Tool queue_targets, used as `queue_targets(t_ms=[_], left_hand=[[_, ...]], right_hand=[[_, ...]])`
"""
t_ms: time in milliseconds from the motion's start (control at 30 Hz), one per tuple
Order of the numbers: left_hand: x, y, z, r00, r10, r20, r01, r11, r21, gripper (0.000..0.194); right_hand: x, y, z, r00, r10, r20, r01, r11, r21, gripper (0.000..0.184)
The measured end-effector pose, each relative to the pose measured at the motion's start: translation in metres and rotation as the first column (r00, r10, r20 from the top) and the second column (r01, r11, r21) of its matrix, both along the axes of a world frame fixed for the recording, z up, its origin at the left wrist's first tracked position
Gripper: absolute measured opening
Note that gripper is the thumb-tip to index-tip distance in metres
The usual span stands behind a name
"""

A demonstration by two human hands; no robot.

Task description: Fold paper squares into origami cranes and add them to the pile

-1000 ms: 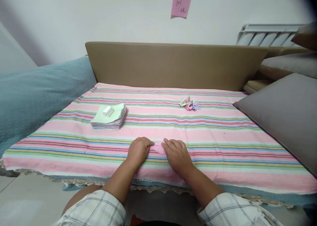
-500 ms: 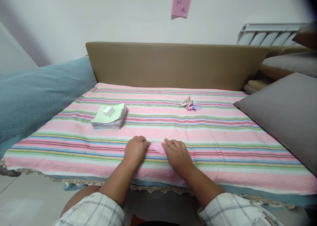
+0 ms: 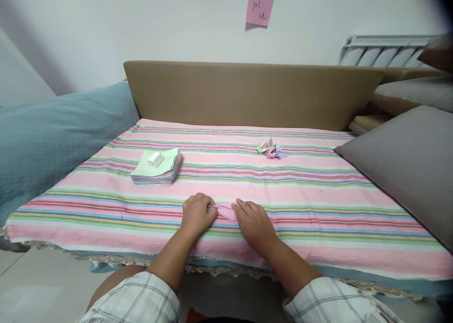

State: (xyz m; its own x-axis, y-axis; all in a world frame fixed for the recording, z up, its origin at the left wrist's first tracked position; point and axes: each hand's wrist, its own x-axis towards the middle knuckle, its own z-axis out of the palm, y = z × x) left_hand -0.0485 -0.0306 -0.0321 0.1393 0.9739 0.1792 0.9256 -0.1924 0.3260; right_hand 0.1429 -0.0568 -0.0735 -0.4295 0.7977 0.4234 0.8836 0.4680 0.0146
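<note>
Left hand (image 3: 197, 215) shifted rightward, thumb and forefinger parted | right hand (image 3: 253, 220) covers folded pink paper (image 3: 226, 211) at one end, likely bracing it | both grips unclear

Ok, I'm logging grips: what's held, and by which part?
Folded pink paper: left hand at its left end, right hand at its right; pinching or pressing can't be told.

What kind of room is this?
Probably a home's living room or bedroom: a pink, multicolour-striped fabric cover lies before a long, flat brown backrest, with a big grey fabric cushion on the right.
</note>
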Motion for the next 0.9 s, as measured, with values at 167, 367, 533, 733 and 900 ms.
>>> queue_targets(t_ms=[167,367,533,733,900], left_hand=[[0.0,0.003,0.0,1.0,0.01,-0.005,-0.01,0.999,-0.051,0.013],[0.007,-0.009,0.001,0.999,-0.043,0.032,0.037,0.986,0.165,0.032],[0.024,-0.025,-0.019,0.899,-0.437,-0.038,0.436,0.883,0.174,0.044],[0.024,-0.025,-0.032,0.873,-0.466,-0.143,0.486,0.855,0.182,0.051],[0.023,-0.024,-0.028,0.844,-0.489,-0.221,0.529,0.827,0.19,0.049]], right_hand=[[0.0,0.0,0.001,1.0,0.002,0.003,-0.002,1.0,-0.009,0.033],[-0.001,0.0,0.001,1.0,-0.002,-0.012,0.002,1.0,-0.021,0.032],[0.001,0.0,0.009,0.986,0.006,-0.167,-0.027,0.992,-0.124,0.03],[0.022,0.009,0.017,0.89,-0.074,-0.45,-0.054,0.963,-0.265,0.02],[0.029,0.01,0.019,0.875,-0.147,-0.461,-0.027,0.936,-0.35,0.011]])
